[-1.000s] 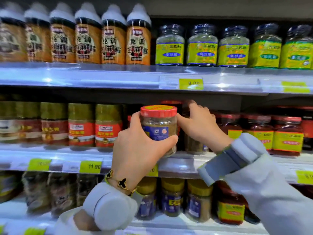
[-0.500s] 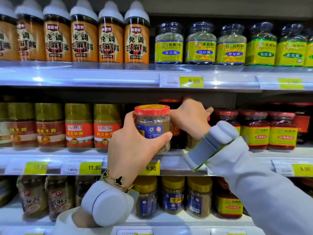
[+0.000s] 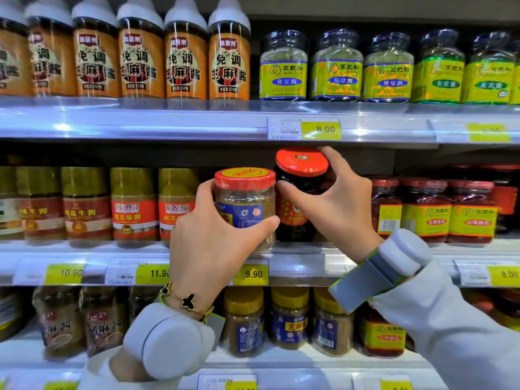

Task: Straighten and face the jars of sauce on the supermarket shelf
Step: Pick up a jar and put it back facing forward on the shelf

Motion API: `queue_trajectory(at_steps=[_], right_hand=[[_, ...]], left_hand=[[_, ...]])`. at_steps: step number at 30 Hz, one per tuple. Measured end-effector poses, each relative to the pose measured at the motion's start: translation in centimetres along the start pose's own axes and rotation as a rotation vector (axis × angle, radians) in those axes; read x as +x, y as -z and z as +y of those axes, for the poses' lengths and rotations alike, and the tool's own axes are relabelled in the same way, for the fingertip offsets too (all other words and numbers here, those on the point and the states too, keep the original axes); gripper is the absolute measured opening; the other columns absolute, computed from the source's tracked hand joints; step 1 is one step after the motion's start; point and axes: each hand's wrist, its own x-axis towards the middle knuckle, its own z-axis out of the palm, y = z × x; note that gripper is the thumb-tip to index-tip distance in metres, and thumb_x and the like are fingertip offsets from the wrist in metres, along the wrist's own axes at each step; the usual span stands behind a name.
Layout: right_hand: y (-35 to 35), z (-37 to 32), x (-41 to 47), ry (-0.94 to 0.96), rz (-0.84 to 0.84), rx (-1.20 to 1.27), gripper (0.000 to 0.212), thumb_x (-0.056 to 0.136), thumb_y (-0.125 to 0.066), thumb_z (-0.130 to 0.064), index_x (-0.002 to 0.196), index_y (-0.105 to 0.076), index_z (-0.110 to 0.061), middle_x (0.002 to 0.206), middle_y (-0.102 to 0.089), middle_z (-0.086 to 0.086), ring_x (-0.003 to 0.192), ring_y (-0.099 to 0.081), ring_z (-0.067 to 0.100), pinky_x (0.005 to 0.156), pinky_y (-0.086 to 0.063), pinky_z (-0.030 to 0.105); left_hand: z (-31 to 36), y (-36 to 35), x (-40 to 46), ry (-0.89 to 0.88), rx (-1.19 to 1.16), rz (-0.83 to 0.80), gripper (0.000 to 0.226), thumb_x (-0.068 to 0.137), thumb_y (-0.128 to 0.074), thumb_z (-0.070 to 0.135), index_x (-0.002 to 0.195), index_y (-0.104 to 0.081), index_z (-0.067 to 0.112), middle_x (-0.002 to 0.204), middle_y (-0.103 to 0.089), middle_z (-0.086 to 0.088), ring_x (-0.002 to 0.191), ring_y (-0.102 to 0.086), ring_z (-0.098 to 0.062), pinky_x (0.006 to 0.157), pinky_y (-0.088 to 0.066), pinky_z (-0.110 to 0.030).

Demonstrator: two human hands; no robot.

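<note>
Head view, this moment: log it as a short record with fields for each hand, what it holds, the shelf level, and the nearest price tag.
left hand: left hand grips the tan jar, red lid, blue label
right hand: right hand grips the dark jar, fingers round its red lid
jar relation: side by side, whether touching cannot be told
dark jar tilt: lid leans toward the camera
shelf level: middle shelf
nearest price tag: 9.90 tag, below the tan jar
</note>
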Motion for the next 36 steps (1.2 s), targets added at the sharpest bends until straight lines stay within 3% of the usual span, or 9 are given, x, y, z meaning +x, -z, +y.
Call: queue_trajectory(at_steps=[4, 8, 11, 15, 18, 30, 36], right_hand=[[1.4, -0.4, -0.6, 0.082, 0.082, 0.087, 0.061, 0.059, -0.077, -0.05, 0.113, -0.057, -0.028, 0.088, -0.052, -0.038, 0.085, -0.052, -0.023, 0.077, -0.034, -0.004], [3.1, -0.8, -1.2, 0.144, 0.113, 0.068, 0.062, 0.061, -0.076, -0.05, 0.114, -0.057, -0.024, 0.093, -0.058, -0.029, 0.085, -0.056, -0.016, 0.08, -0.038, 0.001], [4.5, -0.9, -1.0, 0.12, 0.145, 0.067, 0.065, 0.059, -0.074, -0.054, 0.114, -0.058, -0.022, 0.093, -0.061, -0.023, 0.084, -0.057, -0.015, 0.08, -0.04, 0.004], [6.1, -0.7, -1.1, 0.096, 0.146, 0.032, 0.069, 0.058, -0.075, -0.054, 0.116, -0.059, -0.019, 0.093, -0.064, -0.017, 0.084, -0.057, -0.013, 0.079, -0.04, 0.003], [7.0, -0.3, -1.2, 0.086, 0.123, 0.024, 0.064, 0.057, -0.072, -0.057, 0.111, -0.059, -0.025, 0.089, -0.059, -0.029, 0.08, -0.056, -0.016, 0.076, -0.04, 0.002], [9.1, 1.9, -0.2, 0.041, 0.044, 0.061, 0.057, 0.055, -0.075, -0.051, 0.107, -0.06, -0.032, 0.084, -0.054, -0.037, 0.08, -0.052, -0.023, 0.073, -0.036, -0.003], [9.2, 2.6, -0.1, 0.021, -0.033, 0.091, 0.066, 0.054, -0.071, -0.059, 0.111, -0.058, -0.031, 0.082, -0.052, -0.036, 0.083, -0.05, -0.025, 0.072, -0.036, -0.004]], left_hand=[[0.2, -0.6, 0.2, 0.004, -0.02, 0.01, 0.084, 0.044, -0.067, 0.075, 0.115, -0.038, 0.04, 0.081, -0.051, 0.025, 0.079, -0.056, -0.005, 0.067, -0.041, -0.02], [0.7, -1.5, 0.3, 0.013, -0.032, 0.012, 0.085, 0.043, -0.066, 0.076, 0.115, -0.036, 0.042, 0.079, -0.048, 0.025, 0.069, -0.047, 0.003, 0.056, -0.031, -0.009], [1.3, -2.4, 0.1, 0.018, -0.017, -0.004, 0.085, 0.046, -0.066, 0.076, 0.117, -0.037, 0.039, 0.086, -0.051, 0.021, 0.066, -0.045, 0.003, 0.054, -0.029, -0.009], [2.0, -4.1, 0.0, 0.033, 0.022, -0.034, 0.089, 0.047, -0.067, 0.073, 0.12, -0.037, 0.033, 0.099, -0.062, 0.005, 0.088, -0.059, -0.019, 0.071, -0.042, -0.025], [2.6, -5.7, -0.1, 0.021, 0.094, -0.038, 0.086, 0.052, -0.07, 0.068, 0.12, -0.038, 0.026, 0.101, -0.063, -0.003, 0.092, -0.06, -0.029, 0.071, -0.039, -0.028], [3.0, -9.0, 0.9, 0.102, 0.227, 0.013, 0.084, 0.062, -0.07, 0.061, 0.122, -0.041, 0.01, 0.11, -0.062, -0.012, 0.102, -0.057, -0.034, 0.081, -0.043, -0.038], [2.8, -9.8, 0.6, 0.098, 0.277, -0.081, 0.095, 0.074, -0.064, 0.057, 0.138, -0.021, 0.002, 0.129, -0.05, -0.015, 0.116, -0.048, -0.031, 0.087, -0.04, -0.039]])
